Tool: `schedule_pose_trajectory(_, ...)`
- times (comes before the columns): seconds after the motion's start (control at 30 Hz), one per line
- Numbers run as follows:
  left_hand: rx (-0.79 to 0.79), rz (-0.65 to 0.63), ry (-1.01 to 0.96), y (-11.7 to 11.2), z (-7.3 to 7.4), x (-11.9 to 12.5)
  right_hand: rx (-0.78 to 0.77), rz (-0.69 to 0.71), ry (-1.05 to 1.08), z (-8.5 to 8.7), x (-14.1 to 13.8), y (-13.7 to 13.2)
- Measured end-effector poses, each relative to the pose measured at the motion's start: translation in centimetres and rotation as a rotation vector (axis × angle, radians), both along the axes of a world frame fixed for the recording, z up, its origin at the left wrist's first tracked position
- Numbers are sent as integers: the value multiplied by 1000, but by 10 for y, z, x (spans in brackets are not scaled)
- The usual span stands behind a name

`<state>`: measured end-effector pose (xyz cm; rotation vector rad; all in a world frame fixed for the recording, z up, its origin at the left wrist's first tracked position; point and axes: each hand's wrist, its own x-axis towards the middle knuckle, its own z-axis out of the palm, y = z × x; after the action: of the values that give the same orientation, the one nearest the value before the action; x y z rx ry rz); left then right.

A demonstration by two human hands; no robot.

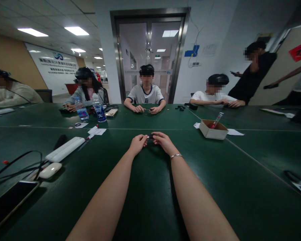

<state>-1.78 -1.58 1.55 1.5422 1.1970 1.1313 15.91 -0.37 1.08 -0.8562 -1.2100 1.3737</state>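
Pinched between the fingertips of the left hand (137, 143) and the right hand (164, 142), a small black piece (150, 136) sits low over the middle of the green table (150, 201), seemingly mid-handling, its progress too small to judge.

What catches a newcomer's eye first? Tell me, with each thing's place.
Two bare forearms run up the middle of the dark green table, the left hand and right hand pinching a small dark object between them. To their right sits an open cardboard box; across the table, seated people wear dark headsets.
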Motion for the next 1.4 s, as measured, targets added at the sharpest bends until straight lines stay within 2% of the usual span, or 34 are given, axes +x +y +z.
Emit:
schedule_pose_trajectory(0.7, 32, 83, 93, 1, -2, -5, 38, 51, -43, 7, -1, -7)
schedule_pose_trajectory(0.9, 10, 125, 137, -2, 2, -7, 41, 76, -67, 10, -1, -10)
schedule_pose_trajectory(1.1, 0, 117, 168, -6, 7, -9, 70, 107, -78, 8, 1, -9)
schedule_pose_trajectory(1.4, -32, 98, 181, -1, 4, -11, 85, 119, -81, 6, 2, -8)
